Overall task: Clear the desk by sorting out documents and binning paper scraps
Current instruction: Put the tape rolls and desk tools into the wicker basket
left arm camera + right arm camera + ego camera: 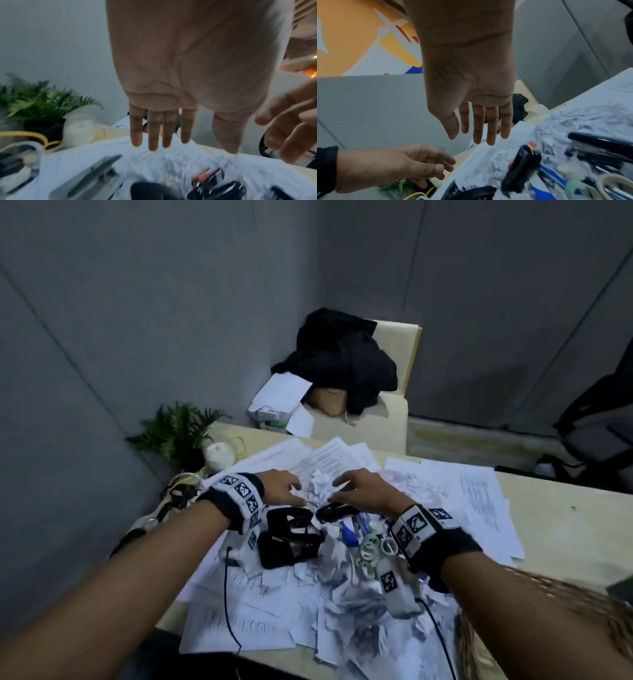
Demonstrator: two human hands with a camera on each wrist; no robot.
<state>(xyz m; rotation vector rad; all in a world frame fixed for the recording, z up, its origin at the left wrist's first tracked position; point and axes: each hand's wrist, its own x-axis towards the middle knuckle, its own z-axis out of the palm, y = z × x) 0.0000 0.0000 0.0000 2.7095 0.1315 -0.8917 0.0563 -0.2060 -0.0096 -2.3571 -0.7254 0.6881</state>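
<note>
Grey walls close in a small corner, and a pale desk (565, 529) fills the bottom of the head view. The desk is covered in printed sheets (479, 491) that lie flat and spread out. On top of them, in the middle, sits a heap of crumpled and torn paper scraps (317, 486). More scraps trail down toward the near edge.

The left hand (281, 486) and the right hand (364, 491) are both stretched out over the heap, one on each side of it. In both wrist views the fingers are straight and spread a little, and they hold nothing. I think the hands come from two sides so they can scoop the scraps together in one go.

Just below the hands lie black desk tools. One looks like a hole punch (291, 537), and another is a black stapler (337, 512). Beside them are pens and rolls of tape (368, 551). They lie mixed in with the scraps, so the hands must take care to grab only paper.

A small green plant (178, 429) stands at the far left corner of the desk, out of the way. Behind the desk a chair (394, 392) holds black clothes (346, 361) and a few loose sheets.

No bin shows in any view, so I cannot tell where the scraps will go.
</note>
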